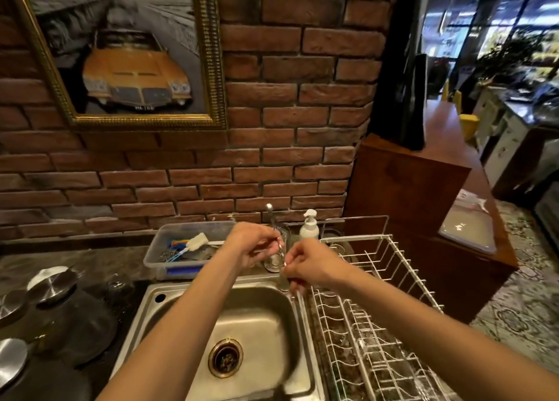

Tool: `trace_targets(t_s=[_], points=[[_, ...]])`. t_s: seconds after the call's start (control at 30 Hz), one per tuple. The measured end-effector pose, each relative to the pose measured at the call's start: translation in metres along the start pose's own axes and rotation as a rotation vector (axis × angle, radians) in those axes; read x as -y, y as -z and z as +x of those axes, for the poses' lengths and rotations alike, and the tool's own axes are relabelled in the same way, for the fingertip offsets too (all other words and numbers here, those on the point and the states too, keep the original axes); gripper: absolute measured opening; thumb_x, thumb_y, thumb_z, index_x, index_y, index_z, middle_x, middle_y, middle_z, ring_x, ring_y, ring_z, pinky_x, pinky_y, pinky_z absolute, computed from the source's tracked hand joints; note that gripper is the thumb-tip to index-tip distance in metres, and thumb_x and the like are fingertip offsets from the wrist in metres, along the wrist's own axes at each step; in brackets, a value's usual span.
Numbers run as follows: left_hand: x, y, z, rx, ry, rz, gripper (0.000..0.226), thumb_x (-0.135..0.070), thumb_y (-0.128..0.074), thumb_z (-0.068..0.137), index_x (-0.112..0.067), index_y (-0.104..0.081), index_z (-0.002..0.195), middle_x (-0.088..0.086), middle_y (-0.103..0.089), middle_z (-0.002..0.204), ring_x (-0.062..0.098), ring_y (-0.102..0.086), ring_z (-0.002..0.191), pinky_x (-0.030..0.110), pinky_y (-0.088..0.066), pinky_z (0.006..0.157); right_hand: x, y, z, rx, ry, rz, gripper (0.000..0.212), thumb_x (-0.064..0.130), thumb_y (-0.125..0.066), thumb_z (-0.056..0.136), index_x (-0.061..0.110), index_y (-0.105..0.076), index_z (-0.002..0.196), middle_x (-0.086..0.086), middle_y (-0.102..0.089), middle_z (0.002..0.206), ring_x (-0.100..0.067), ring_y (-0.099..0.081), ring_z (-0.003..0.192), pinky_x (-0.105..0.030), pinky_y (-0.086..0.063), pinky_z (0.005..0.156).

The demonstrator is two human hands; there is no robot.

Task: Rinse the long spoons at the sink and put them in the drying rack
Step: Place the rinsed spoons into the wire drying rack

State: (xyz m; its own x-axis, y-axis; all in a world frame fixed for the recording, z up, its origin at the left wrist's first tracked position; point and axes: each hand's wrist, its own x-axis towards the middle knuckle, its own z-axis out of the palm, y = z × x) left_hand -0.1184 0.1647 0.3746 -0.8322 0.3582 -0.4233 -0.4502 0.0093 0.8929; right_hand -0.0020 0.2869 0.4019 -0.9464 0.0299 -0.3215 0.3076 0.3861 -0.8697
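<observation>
Over the back right corner of the steel sink (169, 304), my right hand (311, 264) is closed around thin metal long spoons (298, 305). Their handles hang down, blurred, along the sink's right rim. My left hand (251, 245) is raised just left of it, beside the faucet (269, 211), with thumb and forefinger pinched on the shiny upper ends of the spoons. The white wire drying rack (381, 267) stands directly right of the sink and close to my right hand. I see no spoons in it.
A clear plastic tub (157, 249) of brushes sits behind the sink, and a white soap pump bottle (309, 226) stands by the faucet. Dark pots with steel lids (51, 282) crowd the counter at left. A wooden counter (408, 189) rises behind the rack.
</observation>
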Motion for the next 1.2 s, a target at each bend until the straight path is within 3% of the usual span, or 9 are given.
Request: trace_targets(t_s=[0.3, 0.53, 0.7, 0.77, 0.87, 0.97, 1.03, 1.1, 1.2], points=[[0.019, -0.115, -0.004, 0.153, 0.014, 0.127, 0.006, 0.01, -0.062, 0.087, 0.012, -0.065, 0.092, 0.023, -0.064, 0.07, 0.022, -0.056, 0.053, 0.021, -0.042, 0.038, -0.066, 0.074, -0.041, -0.153, -0.057, -0.039, 0.008, 0.008, -0.063, 0.091, 0.0, -0.06, 0.092, -0.013, -0.07, 0.075, -0.016, -0.067, 0.056, -0.027, -0.057, 0.054], [0.04, -0.164, -0.006, 0.13, 0.068, 0.305, 0.002, 0.002, -0.062, 0.092, 0.003, -0.061, 0.092, 0.017, -0.059, 0.07, 0.019, -0.054, 0.047, 0.025, -0.042, 0.041, -0.105, 0.103, -0.053, -0.155, -0.13, -0.061, 0.009, 0.007, -0.063, 0.09, 0.003, -0.058, 0.095, -0.007, -0.068, 0.071, -0.009, -0.065, 0.05, -0.017, -0.05, 0.045], [0.054, -0.179, 0.007, 0.079, 0.048, 0.488, 0.019, 0.002, -0.071, 0.086, 0.011, -0.069, 0.102, 0.012, -0.066, 0.071, 0.006, -0.054, 0.03, 0.014, -0.042, 0.034, -0.123, 0.108, -0.054, -0.098, -0.153, -0.031, 0.013, 0.003, -0.062, 0.09, 0.002, -0.053, 0.099, -0.005, -0.068, 0.062, -0.01, -0.064, 0.046, -0.016, -0.048, 0.041], [0.061, -0.183, 0.013, 0.048, 0.053, 0.578, 0.028, -0.001, -0.075, 0.084, 0.013, -0.069, 0.108, 0.015, -0.073, 0.083, 0.009, -0.064, 0.043, 0.016, -0.047, 0.041, -0.128, 0.11, -0.053, -0.075, -0.172, -0.027, 0.012, 0.003, -0.061, 0.091, 0.003, -0.051, 0.098, -0.006, -0.067, 0.061, -0.011, -0.063, 0.044, -0.017, -0.048, 0.041], [0.074, -0.189, 0.024, -0.005, 0.066, 0.737, 0.029, -0.009, -0.079, 0.082, 0.004, -0.07, 0.107, 0.014, -0.077, 0.1, 0.022, -0.076, 0.085, 0.028, -0.057, 0.069, -0.139, 0.108, -0.049, -0.041, -0.203, -0.066, 0.01, 0.002, -0.06, 0.091, 0.004, -0.051, 0.096, -0.006, -0.065, 0.065, -0.012, -0.063, 0.046, -0.02, -0.051, 0.045], [0.083, -0.197, 0.029, -0.06, 0.041, 0.965, 0.028, -0.027, -0.083, 0.078, -0.009, -0.071, 0.096, 0.002, -0.075, 0.088, 0.016, -0.072, 0.079, 0.034, -0.06, 0.079, -0.152, 0.104, -0.043, -0.034, -0.235, -0.151, 0.012, 0.003, -0.06, 0.092, 0.01, -0.05, 0.093, -0.007, -0.066, 0.076, -0.01, -0.064, 0.051, -0.02, -0.054, 0.051], [0.088, -0.204, 0.031, -0.109, 0.002, 1.166, 0.033, -0.038, -0.083, 0.077, -0.015, -0.069, 0.097, -0.001, -0.073, 0.099, 0.018, -0.069, 0.096, 0.035, -0.052, 0.083, -0.159, 0.1, -0.038, -0.033, -0.247, -0.213, 0.015, 0.005, -0.06, 0.092, 0.015, -0.049, 0.09, -0.004, -0.066, 0.082, -0.007, -0.066, 0.055, -0.019, -0.056, 0.054], [0.094, -0.213, 0.03, -0.161, -0.048, 1.353, 0.03, -0.035, -0.078, 0.082, -0.018, -0.067, 0.104, -0.001, -0.069, 0.108, 0.021, -0.063, 0.106, 0.034, -0.043, 0.08, -0.168, 0.096, -0.035, -0.029, -0.248, -0.252, 0.023, 0.007, -0.06, 0.092, 0.022, -0.044, 0.085, -0.003, -0.064, 0.085, -0.007, -0.066, 0.059, -0.019, -0.057, 0.055], [0.104, -0.226, 0.031, -0.189, -0.123, 1.467, 0.023, -0.02, -0.059, 0.093, -0.019, -0.065, 0.115, 0.003, -0.067, 0.115, 0.023, -0.062, 0.11, 0.037, -0.046, 0.088, -0.176, 0.093, -0.034, -0.037, -0.257, -0.291, 0.032, 0.008, -0.061, 0.092, 0.027, -0.039, 0.078, 0.002, -0.058, 0.087, -0.007, -0.064, 0.066, -0.016, -0.057, 0.058]])
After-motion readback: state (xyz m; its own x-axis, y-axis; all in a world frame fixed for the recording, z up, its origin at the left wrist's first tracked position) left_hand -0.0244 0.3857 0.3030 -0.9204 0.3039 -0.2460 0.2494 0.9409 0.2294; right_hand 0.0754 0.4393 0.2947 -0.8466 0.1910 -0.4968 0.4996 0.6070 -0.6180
